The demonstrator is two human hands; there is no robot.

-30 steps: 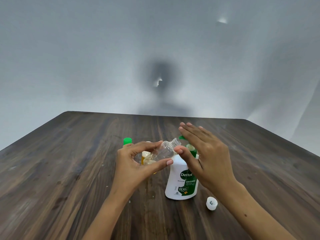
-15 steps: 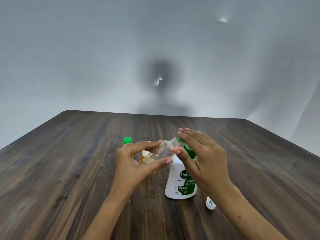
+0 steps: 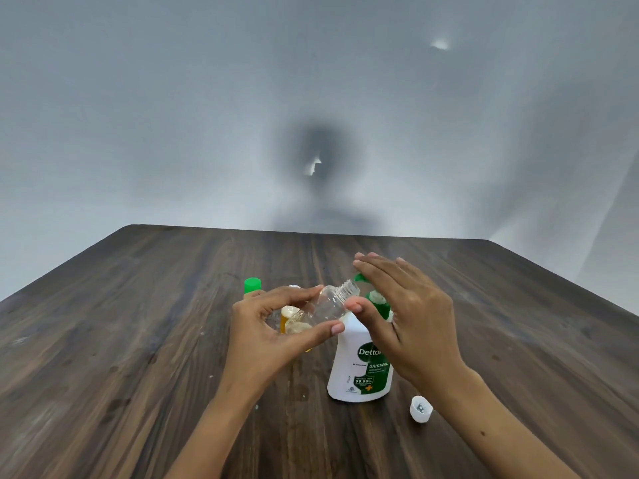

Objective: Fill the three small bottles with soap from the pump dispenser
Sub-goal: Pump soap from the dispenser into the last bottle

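left hand (image 3: 266, 337) gripping clear small bottle (image 3: 325, 307), tilted, uncapped neck just under green nozzle of white pump dispenser (image 3: 359, 368) standing on table (image 3: 138, 323). right hand (image 3: 411, 316) flat, fingers straight, over pump head.

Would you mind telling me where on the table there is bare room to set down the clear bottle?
Bare wood lies left of the left hand, and right of the white cap toward the table edge. It is crowded behind the left hand: the green-capped bottle, an orange bottle and the dispenser cluster there.
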